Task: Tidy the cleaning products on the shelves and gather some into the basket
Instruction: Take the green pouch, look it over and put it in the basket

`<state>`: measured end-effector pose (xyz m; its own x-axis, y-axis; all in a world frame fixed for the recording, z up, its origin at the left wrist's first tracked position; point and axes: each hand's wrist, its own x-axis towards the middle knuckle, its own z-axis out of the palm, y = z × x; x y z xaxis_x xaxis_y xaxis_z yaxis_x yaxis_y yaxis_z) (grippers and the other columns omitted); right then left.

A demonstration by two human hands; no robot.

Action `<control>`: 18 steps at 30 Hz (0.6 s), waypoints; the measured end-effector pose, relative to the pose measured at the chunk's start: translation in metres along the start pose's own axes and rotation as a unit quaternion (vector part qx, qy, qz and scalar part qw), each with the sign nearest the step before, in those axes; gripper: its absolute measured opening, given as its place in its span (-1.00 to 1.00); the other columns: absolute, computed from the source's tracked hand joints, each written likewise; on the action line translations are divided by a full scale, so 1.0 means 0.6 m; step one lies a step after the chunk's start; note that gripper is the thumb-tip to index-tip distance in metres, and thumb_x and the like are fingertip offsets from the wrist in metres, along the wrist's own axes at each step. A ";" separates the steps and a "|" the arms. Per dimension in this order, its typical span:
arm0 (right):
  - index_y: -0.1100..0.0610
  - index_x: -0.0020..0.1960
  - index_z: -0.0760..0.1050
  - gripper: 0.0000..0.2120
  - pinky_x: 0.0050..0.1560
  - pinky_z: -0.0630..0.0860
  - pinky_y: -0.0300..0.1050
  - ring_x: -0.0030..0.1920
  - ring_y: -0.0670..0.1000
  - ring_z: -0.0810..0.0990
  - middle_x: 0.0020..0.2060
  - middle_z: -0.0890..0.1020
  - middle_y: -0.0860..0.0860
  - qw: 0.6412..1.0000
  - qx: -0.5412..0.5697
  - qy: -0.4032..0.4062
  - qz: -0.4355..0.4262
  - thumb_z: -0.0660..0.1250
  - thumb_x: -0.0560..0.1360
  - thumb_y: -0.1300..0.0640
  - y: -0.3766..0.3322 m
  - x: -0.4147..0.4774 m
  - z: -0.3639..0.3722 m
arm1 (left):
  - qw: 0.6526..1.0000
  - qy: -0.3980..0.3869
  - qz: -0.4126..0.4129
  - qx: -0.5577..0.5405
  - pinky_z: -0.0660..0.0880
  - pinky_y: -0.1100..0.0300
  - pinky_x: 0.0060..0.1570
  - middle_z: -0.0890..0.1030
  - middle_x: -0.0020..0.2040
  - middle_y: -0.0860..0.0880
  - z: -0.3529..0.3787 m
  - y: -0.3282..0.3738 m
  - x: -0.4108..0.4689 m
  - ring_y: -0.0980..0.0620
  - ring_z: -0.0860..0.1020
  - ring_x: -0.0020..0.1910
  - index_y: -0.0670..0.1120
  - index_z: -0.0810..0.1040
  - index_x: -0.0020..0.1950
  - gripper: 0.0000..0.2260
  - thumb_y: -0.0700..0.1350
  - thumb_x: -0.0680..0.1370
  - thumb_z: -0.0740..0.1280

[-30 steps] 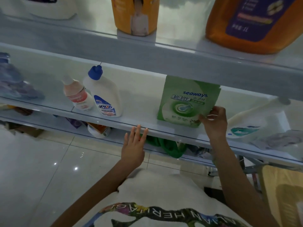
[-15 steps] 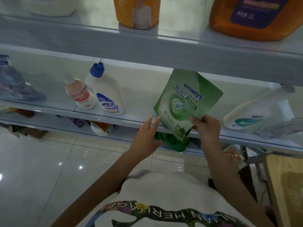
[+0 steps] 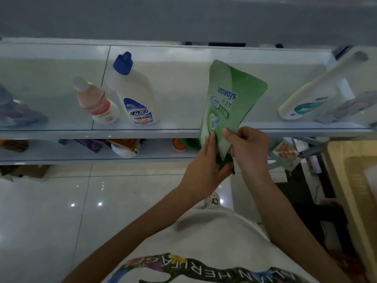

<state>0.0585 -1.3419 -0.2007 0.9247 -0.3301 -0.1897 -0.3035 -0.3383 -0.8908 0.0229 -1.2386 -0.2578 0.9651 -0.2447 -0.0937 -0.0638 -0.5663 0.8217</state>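
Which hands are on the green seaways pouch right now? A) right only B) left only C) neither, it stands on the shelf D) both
D: the left hand and the right hand both grip the lower end of the green pouch, which is lifted in front of the shelf edge rather than standing on it.

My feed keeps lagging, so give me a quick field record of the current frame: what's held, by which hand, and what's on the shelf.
held item: green Seaways pouch, lifted off the shelf, tilted
left hand: gripping the pouch's lower end
right hand: gripping the pouch's lower end, thumb on its front
middle shelf, left: pink bottle beside white bottle with blue cap, both upright
middle shelf, right: white bottle with teal label, leaning
basket: not clearly in view
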 end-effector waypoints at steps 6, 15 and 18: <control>0.24 -0.30 0.46 -0.68 -0.30 0.45 -0.17 -0.49 -0.13 0.47 -0.51 0.51 -0.02 0.999 0.009 0.021 -0.025 0.36 0.50 0.02 -0.001 -0.066 0.006 | 0.992 0.053 0.041 0.111 0.30 0.17 -0.30 0.52 -0.21 -0.06 -0.036 0.010 -0.047 -0.08 0.52 -0.28 -0.21 0.49 0.09 -0.86 -0.23 0.62 0.17; 0.11 -0.03 0.32 -0.67 -0.24 0.44 -0.15 -0.20 -0.03 0.49 -0.21 0.47 -0.02 0.948 -0.280 -0.148 -0.019 0.26 0.50 -0.15 0.023 -0.125 -0.053 | 0.988 0.134 -0.042 -0.066 0.33 0.43 -0.39 0.33 -0.46 0.11 -0.017 0.044 -0.079 0.22 0.41 -0.47 0.04 0.25 -0.39 -0.60 -0.25 0.60 0.25; 0.21 -0.17 0.43 -0.74 -0.28 0.40 -0.15 -0.25 0.02 0.51 -0.28 0.53 0.09 0.970 -0.179 -0.155 -0.050 0.19 0.58 0.05 0.039 -0.124 -0.097 | 0.982 0.124 -0.069 -0.125 0.32 0.38 -0.40 0.42 -0.43 0.01 0.002 0.077 -0.079 0.17 0.36 -0.46 -0.04 0.35 -0.37 -0.65 -0.15 0.63 0.24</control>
<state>-0.0308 -1.3764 -0.1835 0.9615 -0.0186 -0.2741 -0.2183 -0.6575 -0.7212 -0.0262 -1.2540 -0.2158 0.9943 0.0383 -0.0992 0.1063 -0.3618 0.9262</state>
